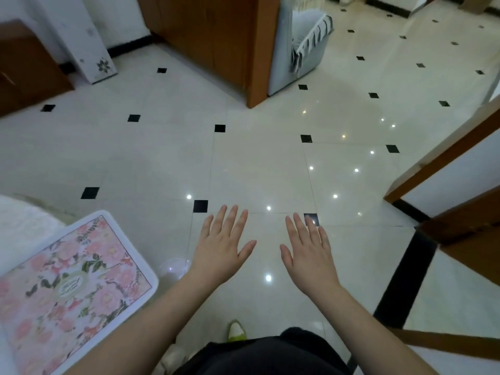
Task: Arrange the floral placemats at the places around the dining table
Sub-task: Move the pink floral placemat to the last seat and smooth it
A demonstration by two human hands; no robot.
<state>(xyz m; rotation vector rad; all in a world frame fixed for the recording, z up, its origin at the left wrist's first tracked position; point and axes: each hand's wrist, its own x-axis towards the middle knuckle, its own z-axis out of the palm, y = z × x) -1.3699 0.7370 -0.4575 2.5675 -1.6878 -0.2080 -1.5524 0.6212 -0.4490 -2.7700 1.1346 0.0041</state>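
Observation:
A floral placemat (73,282) with pink flowers and a white border lies at the lower left on a white table (21,223). One corner of the mat juts past the table's edge. My left hand (220,246) and my right hand (307,251) are stretched out side by side over the floor, palms down, fingers straight and spread. Neither hand touches or holds anything. Both are to the right of the placemat, apart from it.
Glossy cream floor tiles (257,169) with small black squares fill the middle. A wooden cabinet (216,39) stands at the back, with a grey cushioned seat (300,47) beside it. Brown wooden door frames (443,158) stand at the right. A white flowered panel (89,41) leans at the back left.

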